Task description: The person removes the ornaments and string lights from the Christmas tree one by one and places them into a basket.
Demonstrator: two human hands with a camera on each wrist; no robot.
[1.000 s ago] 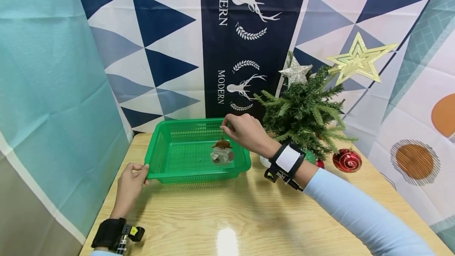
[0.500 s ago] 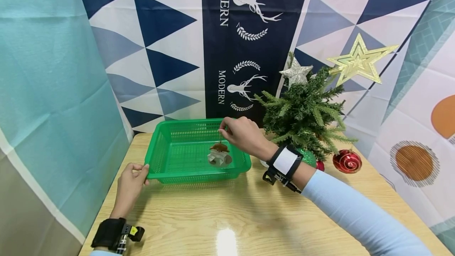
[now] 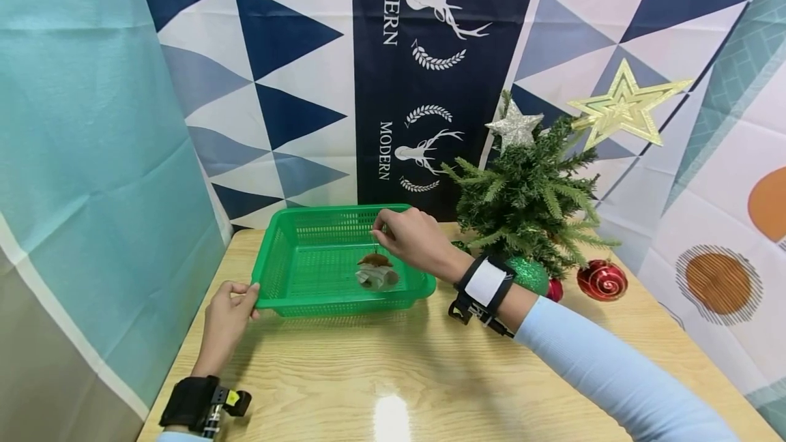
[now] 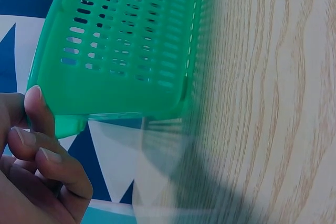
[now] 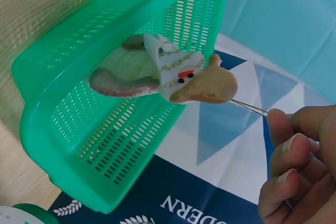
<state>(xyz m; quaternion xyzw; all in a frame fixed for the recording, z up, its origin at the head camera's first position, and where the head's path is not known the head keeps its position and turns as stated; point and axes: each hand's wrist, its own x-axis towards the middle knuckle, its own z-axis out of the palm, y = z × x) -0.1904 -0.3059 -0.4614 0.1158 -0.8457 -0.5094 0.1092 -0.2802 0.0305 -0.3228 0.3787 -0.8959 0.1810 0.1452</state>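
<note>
My right hand [image 3: 416, 239] pinches the thin gold loop [image 5: 251, 107] of a snowman ornament [image 3: 376, 277]. The ornament has a brown hat [image 5: 212, 83], an orange nose and a pale patterned scarf, and it hangs over the inside of a green plastic basket [image 3: 344, 302]. In the head view I cannot tell whether it touches the basket's floor. My left hand [image 3: 226, 322] grips the basket's front left corner, thumb on the rim [image 4: 44, 72] and other fingers curled beneath.
A small artificial Christmas tree [image 3: 525, 203] stands right of the basket, with a silver star [image 3: 514, 125] and a gold star [image 3: 626, 106] on it. Red [image 3: 602, 280] and green [image 3: 527, 275] baubles are low around it. Patterned cloth hangs behind the wooden table [image 3: 319, 374].
My right hand has moved a little left and down, taking the snowman ornament lower over the basket. The ornament has turned slightly. My left hand stays on the basket corner.
</note>
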